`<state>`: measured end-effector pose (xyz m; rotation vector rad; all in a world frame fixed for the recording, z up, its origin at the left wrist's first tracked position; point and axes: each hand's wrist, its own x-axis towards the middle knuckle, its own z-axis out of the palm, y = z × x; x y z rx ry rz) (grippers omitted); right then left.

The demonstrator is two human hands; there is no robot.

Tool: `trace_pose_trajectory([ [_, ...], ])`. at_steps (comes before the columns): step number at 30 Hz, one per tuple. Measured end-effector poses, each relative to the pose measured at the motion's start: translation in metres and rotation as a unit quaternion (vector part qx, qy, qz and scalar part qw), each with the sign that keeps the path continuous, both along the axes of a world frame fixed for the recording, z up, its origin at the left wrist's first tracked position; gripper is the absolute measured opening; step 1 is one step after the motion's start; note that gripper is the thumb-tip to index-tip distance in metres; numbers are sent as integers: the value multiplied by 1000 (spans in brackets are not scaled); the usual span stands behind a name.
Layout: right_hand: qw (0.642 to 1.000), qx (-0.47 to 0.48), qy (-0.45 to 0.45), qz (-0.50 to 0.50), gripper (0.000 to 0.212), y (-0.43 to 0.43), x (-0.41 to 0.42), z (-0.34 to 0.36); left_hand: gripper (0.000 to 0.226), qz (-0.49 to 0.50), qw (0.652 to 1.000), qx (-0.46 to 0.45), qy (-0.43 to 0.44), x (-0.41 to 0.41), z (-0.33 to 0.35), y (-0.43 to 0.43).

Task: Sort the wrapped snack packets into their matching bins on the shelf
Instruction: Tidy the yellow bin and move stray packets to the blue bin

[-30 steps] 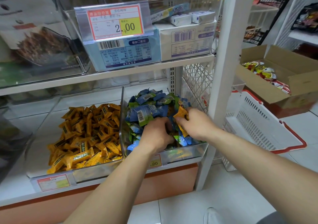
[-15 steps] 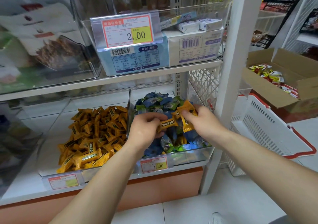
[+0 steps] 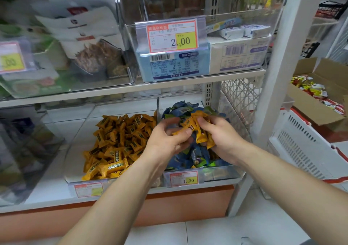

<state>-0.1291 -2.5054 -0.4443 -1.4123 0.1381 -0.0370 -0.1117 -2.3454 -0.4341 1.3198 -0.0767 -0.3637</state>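
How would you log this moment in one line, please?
left hand: pinches orange packet; right hand: holds orange packets; over blue-packet bin

Head camera faces forward-down, near the shelf [image 3: 131, 89].

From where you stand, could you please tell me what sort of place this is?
Most likely a small convenience store: a price tag reading 2.00 on a clear bin, wrapped snack packets heaped on the shelf, and a white shopping basket beside an open carton.

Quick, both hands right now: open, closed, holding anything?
Left hand: pinches an orange packet.
Right hand: grips several orange packets.
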Motion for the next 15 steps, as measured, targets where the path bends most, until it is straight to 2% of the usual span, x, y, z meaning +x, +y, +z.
trace_pose_trajectory([
  [2,1000,2,-2,7,22,13,4,4,45,-33,999,-3,-24,2,1,12],
  [4,1000,-4,-5,5,25,29,11,8,38,-42,998,15,-55,4,3,24],
  [10,997,-75,-8,0,18,96,52,19,33,83,995,9,-48,20,6,75],
  [13,992,-126,0,26,25,132,81,16,42,151,984,75,-62,33,2,107],
  [15,986,-160,3,50,34,153,96,13,48,172,963,181,-99,40,-2,129],
])
